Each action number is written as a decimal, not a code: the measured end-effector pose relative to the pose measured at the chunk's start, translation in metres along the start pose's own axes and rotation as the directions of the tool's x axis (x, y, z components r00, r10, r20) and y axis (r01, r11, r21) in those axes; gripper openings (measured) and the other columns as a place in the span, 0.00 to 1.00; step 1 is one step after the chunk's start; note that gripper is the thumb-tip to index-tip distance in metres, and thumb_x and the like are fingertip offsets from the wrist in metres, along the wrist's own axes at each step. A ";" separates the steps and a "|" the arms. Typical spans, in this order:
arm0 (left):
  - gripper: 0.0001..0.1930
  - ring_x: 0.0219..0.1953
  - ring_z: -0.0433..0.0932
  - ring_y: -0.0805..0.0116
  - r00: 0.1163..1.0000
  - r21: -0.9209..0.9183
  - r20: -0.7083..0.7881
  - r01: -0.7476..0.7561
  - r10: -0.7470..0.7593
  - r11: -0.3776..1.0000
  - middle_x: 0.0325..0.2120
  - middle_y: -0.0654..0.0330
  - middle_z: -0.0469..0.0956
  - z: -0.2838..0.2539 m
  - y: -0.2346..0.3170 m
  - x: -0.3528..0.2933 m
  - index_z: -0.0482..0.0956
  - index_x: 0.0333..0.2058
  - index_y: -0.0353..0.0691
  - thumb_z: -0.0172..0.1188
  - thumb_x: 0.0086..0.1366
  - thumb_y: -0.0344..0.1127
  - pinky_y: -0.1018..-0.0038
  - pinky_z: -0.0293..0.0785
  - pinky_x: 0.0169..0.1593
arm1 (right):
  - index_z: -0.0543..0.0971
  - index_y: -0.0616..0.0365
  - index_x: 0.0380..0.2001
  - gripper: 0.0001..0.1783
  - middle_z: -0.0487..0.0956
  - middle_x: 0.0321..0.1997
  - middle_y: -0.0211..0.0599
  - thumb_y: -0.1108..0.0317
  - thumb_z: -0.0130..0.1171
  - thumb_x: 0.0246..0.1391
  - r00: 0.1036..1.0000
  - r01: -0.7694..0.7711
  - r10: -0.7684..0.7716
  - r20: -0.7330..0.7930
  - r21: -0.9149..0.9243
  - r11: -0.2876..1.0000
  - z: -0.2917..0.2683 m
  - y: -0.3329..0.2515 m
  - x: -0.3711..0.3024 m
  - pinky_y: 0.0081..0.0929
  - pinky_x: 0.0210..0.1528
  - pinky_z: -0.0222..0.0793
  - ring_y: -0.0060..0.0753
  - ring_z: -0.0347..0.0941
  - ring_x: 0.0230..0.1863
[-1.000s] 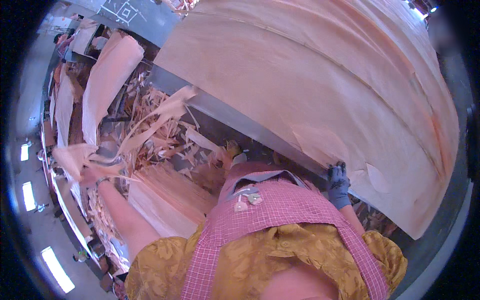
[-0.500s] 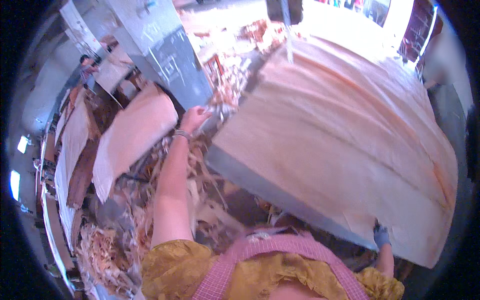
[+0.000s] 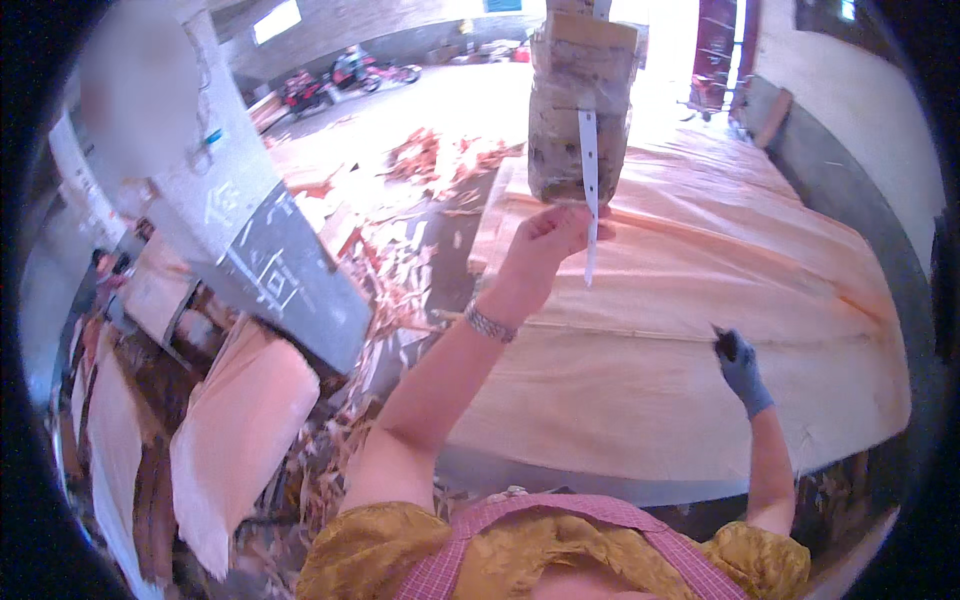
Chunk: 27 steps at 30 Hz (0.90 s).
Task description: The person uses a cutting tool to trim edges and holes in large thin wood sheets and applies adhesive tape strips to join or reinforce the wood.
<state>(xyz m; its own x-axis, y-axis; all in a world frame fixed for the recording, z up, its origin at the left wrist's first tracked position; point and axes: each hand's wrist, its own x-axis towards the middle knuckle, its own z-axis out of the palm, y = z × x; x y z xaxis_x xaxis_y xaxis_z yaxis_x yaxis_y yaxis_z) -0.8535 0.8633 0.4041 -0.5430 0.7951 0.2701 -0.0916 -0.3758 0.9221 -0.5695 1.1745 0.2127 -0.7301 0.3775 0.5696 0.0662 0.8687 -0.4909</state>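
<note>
A wide stack of thin wood veneer sheets [image 3: 640, 400] lies in front of me, its surface wavy and creased. Above its left part hangs a stained, beige-brown block-like bundle [image 3: 580, 75], with a white strip dotted with small holes [image 3: 588, 165] dangling down its front. My left hand [image 3: 555, 238], bare with a bracelet at the wrist, is raised just below the bundle, its fingers closed at the strip. My right hand [image 3: 742, 370], in a grey-blue glove, is over the stack, closed around a small dark pointed tool [image 3: 722, 338] whose full shape is hidden.
Veneer scraps [image 3: 385, 255] litter the floor left of the stack. A grey-and-white pillar [image 3: 290, 280] stands at the left, with more curved veneer sheets [image 3: 240, 430] beside it. Motorbikes [image 3: 345, 80] are parked far back. A wall [image 3: 840, 120] runs along the right.
My left hand has moved up and right, to the hanging strip. My right hand has gone from the stack's near edge to farther over its top. The view has shifted, showing more of the bundle.
</note>
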 end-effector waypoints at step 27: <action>0.19 0.37 0.79 0.73 0.960 0.011 0.203 0.194 -0.192 0.981 0.33 0.60 0.82 -0.110 -0.094 -0.113 0.83 0.40 0.32 0.61 0.67 0.45 0.75 0.73 0.46 | 0.76 0.60 0.27 0.17 0.74 0.20 0.31 0.57 0.60 0.62 0.818 -0.143 0.322 -0.477 0.373 0.917 0.092 -0.371 0.182 0.25 0.28 0.64 0.22 0.67 0.23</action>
<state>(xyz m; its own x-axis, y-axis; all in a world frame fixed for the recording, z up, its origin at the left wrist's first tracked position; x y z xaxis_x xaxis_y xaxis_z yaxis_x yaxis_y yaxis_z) -0.8750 0.7564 0.2565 -0.3347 0.9321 0.1383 -0.1857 -0.2092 0.9601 -0.7893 0.8915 0.4383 -0.2519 0.7412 0.6222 -0.0882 0.6227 -0.7775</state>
